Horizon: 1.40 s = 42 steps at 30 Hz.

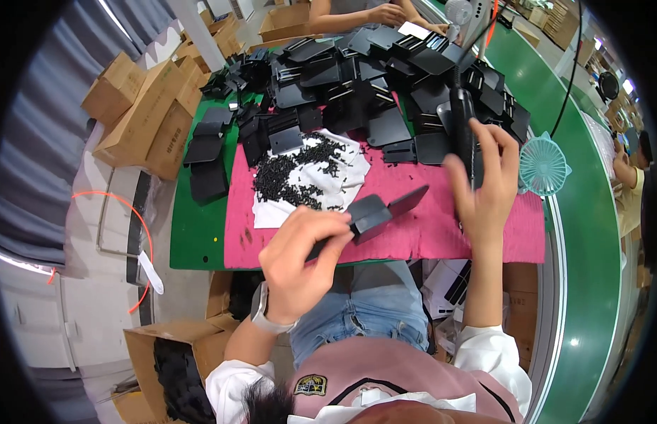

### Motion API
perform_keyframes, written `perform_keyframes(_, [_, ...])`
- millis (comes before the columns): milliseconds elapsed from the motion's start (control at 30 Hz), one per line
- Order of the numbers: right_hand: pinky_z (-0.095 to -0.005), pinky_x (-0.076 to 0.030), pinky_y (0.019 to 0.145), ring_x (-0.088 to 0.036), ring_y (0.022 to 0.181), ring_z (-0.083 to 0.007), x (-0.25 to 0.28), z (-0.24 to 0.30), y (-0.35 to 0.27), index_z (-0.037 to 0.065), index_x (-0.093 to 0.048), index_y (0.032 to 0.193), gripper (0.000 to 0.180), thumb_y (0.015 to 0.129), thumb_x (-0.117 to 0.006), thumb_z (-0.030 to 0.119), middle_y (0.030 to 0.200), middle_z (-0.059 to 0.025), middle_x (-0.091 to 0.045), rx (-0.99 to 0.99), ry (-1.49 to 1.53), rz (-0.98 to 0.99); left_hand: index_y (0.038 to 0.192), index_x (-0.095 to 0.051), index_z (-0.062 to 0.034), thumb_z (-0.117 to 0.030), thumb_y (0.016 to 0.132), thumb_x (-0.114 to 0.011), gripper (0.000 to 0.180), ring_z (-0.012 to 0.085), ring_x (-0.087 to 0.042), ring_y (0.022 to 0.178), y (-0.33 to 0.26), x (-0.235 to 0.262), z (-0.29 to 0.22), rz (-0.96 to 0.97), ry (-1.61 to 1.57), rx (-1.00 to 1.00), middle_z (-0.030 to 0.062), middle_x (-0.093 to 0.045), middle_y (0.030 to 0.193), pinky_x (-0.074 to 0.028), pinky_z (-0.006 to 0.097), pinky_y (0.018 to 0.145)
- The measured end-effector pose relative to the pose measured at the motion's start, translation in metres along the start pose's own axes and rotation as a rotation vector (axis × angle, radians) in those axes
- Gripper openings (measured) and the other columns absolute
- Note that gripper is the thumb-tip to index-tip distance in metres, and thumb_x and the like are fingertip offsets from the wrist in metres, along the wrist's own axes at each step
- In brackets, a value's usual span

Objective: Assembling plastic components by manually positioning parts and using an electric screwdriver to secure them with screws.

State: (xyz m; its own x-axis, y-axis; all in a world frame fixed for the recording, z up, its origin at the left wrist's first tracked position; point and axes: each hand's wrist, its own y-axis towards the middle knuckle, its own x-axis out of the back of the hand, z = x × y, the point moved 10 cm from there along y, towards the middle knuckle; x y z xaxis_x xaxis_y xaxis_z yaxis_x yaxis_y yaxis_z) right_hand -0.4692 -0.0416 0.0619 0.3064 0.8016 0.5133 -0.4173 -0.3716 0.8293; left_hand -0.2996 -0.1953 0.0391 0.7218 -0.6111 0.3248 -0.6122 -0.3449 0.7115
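- Dark hair [268, 404] and a pink vest [420, 374] are seen nearest the camera, at the lower edge; the work is held beyond them, above the near edge of the green tabletop [201, 244].
- By the left hand [294, 263], a black plate-like part [371, 212] is pinched between thumb and fingers at its near end; it is held tilted over the pink sheet [448, 230], its far end free.
- By the right hand [489, 187], a black powered screwdriver [461, 116] is flanked: the thumb is set on one side and the other fingers are curved on the other. Whether they are pressed tight cannot be told through the blur, and the driver's tip cannot be made out.
- Driver and part are held apart; for good work, the part is best braced flat on the pink sheet before any bit is pressed to it.
- Loose black screws [275, 185] are heaped on a white cloth [268, 218] just beyond the left hand; each is best seated straight, with the driver kept upright and pressure kept light.
- The left fingers are best kept clear of the bit's line.
- More black plates [388, 127] are piled beyond the cloth, so elbow room is best kept on the near side.
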Motion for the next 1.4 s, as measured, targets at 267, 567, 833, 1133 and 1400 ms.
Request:
perform_keyframes(267, [-0.0396, -0.047, 0.057, -0.061, 0.067, -0.0338, -0.048, 0.103, -0.04, 0.005, -0.052, 0.106, 0.048, 0.07, -0.073, 0.029, 0.075, -0.0123, -0.061, 0.365, 0.683, 0.867, 0.091, -0.062, 0.0007, 0.001, 0.066, -0.076, 0.029, 0.0278, -0.061, 0.074, 0.007, 0.015, -0.05, 0.01, 0.138, -0.288, 0.0148, -0.064, 0.089, -0.05, 0.033, 0.064])
perform_keyframes(567, [-0.0274, -0.042, 0.05, -0.057, 0.056, -0.018, -0.069, 0.106, -0.043, 0.003, -0.057, 0.099, 0.048, 0.063, -0.082, 0.023, 0.069, -0.0051, -0.057, -0.046, 1.113, 0.631, 0.101, -0.057, 0.0047, -0.011, 0.079, -0.071, 0.03, 0.0135, -0.061, 0.083, -0.025, 0.001, 0.051, -0.186, -0.598, 0.513, 0.0079, -0.064, 0.092, -0.048, 0.026, 0.076])
perform_keyframes(833, [-0.025, -0.04, 0.049, -0.054, 0.05, -0.0123, -0.082, 0.106, -0.056, -0.004, -0.064, 0.089, 0.05, 0.087, -0.047, 0.042, 0.068, -0.0074, -0.062, -0.316, 1.422, 0.892, 0.102, -0.057, 0.0054, -0.008, 0.078, -0.068, 0.029, 0.0151, -0.061, 0.084, -0.043, 0.043, 0.052, -0.234, -0.545, 0.53, 0.0098, -0.064, 0.094, -0.048, 0.028, 0.078])
perform_keyframes(1133, [-0.023, -0.047, 0.054, -0.061, 0.06, -0.0112, -0.105, 0.058, -0.097, -0.002, -0.065, 0.089, 0.011, 0.08, -0.062, 0.005, 0.075, -0.0067, -0.066, -0.684, 1.25, 0.862, 0.098, -0.062, -0.0056, -0.031, 0.09, -0.052, 0.028, 0.0163, -0.062, 0.081, -0.273, 0.231, 0.124, -1.18, -0.615, 0.992, 0.0029, -0.065, 0.089, -0.049, 0.029, 0.069])
perform_keyframes(1400, [-0.0315, -0.047, 0.048, -0.061, 0.054, -0.0234, -0.093, 0.112, -0.059, 0.005, -0.065, 0.079, 0.008, 0.073, -0.068, 0.009, 0.066, -0.0084, -0.063, 0.074, 0.657, 0.54, 0.099, -0.061, -0.0078, -0.033, 0.084, -0.057, 0.029, 0.0206, -0.064, 0.078, -0.518, 0.256, 0.128, -1.343, -0.319, 1.418, 0.0045, -0.066, 0.09, -0.052, 0.03, 0.067])
